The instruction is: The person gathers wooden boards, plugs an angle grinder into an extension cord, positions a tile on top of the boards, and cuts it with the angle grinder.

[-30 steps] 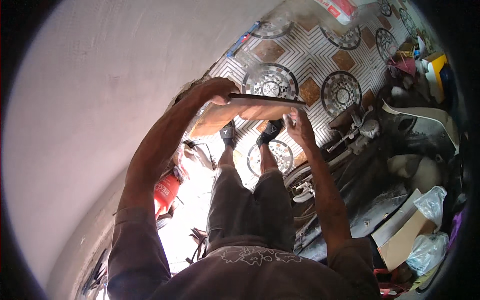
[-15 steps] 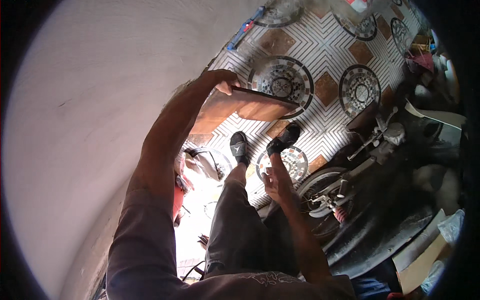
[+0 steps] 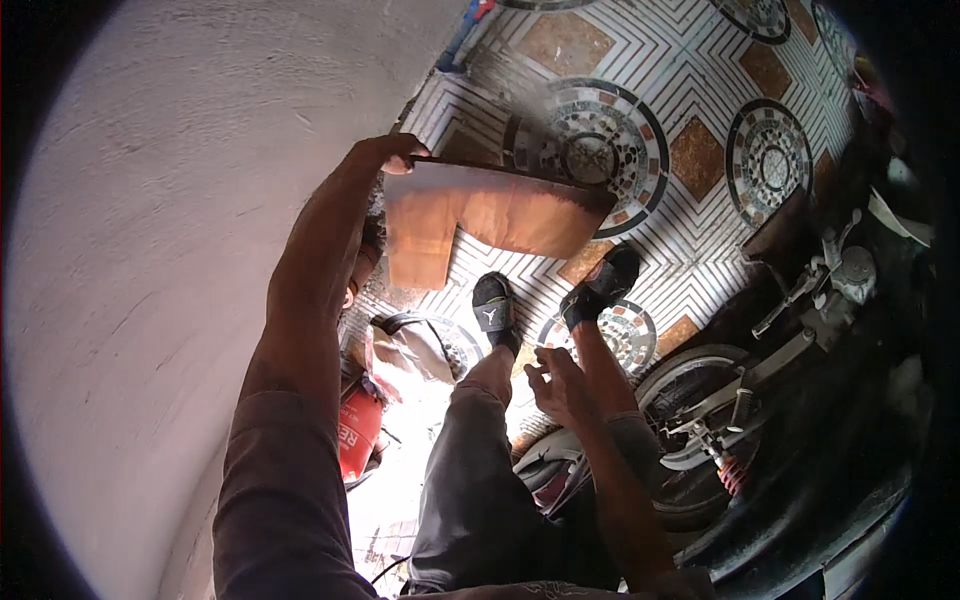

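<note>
My left hand (image 3: 405, 155) is closed on the upper left corner of a reddish-brown wooden board (image 3: 520, 220). The board looks L-shaped, with a thin dark upper edge and one leg hanging lower at its left; it is held up in front of my feet. Most of my left fingers are hidden behind its corner. Lower down, before my right shin, my right hand (image 3: 562, 388) hangs with nothing in it, fingers loosely bent and apart. It does not touch the board.
A pale rough wall (image 3: 170, 260) rises close on my left. To the right stands a motorcycle (image 3: 790, 350), its wheel near my right leg. A red bag (image 3: 360, 432) and a light cloth bundle (image 3: 410, 350) lie beside the wall. A blue tool-like object (image 3: 458, 42) lies on the patterned tile floor (image 3: 690, 40).
The board, with my left hand on it, has shifted left and tilted, so more of its broad face shows. My right hand stays low and empty. The view has moved slightly.
</note>
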Action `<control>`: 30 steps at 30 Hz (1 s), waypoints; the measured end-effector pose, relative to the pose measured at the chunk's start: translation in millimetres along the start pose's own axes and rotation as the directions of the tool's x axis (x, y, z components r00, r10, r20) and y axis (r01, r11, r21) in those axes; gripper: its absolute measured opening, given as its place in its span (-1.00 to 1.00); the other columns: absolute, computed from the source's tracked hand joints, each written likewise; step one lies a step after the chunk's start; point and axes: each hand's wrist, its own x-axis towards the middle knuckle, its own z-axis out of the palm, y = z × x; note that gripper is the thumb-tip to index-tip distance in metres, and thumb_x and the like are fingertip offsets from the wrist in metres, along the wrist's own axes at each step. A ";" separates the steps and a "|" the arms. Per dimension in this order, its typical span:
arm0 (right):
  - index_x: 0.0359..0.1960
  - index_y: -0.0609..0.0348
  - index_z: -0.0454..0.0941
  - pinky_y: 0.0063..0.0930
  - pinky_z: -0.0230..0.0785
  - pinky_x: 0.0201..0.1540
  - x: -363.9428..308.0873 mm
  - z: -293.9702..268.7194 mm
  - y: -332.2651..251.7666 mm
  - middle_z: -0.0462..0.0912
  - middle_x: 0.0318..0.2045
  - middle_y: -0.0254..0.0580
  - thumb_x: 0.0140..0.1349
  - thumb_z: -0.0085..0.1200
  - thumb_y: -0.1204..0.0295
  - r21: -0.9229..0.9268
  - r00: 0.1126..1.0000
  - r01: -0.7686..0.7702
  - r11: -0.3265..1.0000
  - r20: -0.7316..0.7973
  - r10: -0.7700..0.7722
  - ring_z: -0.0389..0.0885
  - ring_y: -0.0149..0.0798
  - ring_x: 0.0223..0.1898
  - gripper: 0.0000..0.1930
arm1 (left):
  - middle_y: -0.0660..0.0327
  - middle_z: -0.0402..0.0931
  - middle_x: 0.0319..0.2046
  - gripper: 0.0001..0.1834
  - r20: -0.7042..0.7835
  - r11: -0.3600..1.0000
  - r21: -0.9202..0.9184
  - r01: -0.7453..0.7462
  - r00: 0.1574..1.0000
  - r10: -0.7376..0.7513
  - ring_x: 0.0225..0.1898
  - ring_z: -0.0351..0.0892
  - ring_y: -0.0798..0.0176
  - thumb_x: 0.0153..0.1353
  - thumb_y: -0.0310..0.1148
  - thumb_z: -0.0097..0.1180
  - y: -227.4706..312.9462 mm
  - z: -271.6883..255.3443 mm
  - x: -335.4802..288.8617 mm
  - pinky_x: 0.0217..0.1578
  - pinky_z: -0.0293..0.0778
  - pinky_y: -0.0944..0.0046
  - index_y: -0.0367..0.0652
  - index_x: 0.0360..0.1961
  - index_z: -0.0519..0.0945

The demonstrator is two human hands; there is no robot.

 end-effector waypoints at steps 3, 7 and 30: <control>-0.14 0.31 0.43 -0.40 0.43 -0.30 2.4 -22.4 -25.6 0.49 -0.38 -0.11 0.16 0.15 0.39 -0.193 0.992 0.111 0.975 -0.043 -0.122 0.52 -0.16 -0.39 -0.70 | 0.02 0.60 -0.34 -0.57 0.006 0.997 0.014 0.077 0.997 -0.077 -0.25 0.55 0.09 -0.06 -0.47 0.00 19.1 35.1 23.6 -0.12 0.45 0.20 -0.17 -0.06 0.54; -0.15 0.31 0.40 -0.29 0.47 -0.28 4.3 -36.8 -31.4 0.50 -0.34 0.03 0.11 0.15 0.41 -0.326 0.987 0.147 0.934 -0.018 -0.162 0.58 -0.04 -0.34 -0.68 | 0.07 0.58 -0.11 -0.63 -0.490 0.765 0.313 0.562 0.786 -0.377 -0.01 0.55 0.05 0.06 -0.27 0.19 46.9 68.4 23.6 -0.09 0.49 0.00 -0.01 -0.05 0.58; -0.26 0.25 0.54 -0.08 0.42 -0.11 -256.1 -116.0 -96.8 0.60 -0.25 0.11 0.24 -0.08 0.26 -0.274 0.904 -0.368 0.889 -0.328 0.273 0.57 0.15 -0.18 -0.71 | -0.04 0.63 -0.29 -0.65 -0.163 0.555 -0.819 0.146 0.868 -0.469 -0.26 0.66 0.04 0.16 -0.17 0.10 235.1 399.3 -457.5 -0.20 0.53 0.14 -0.17 -0.14 0.62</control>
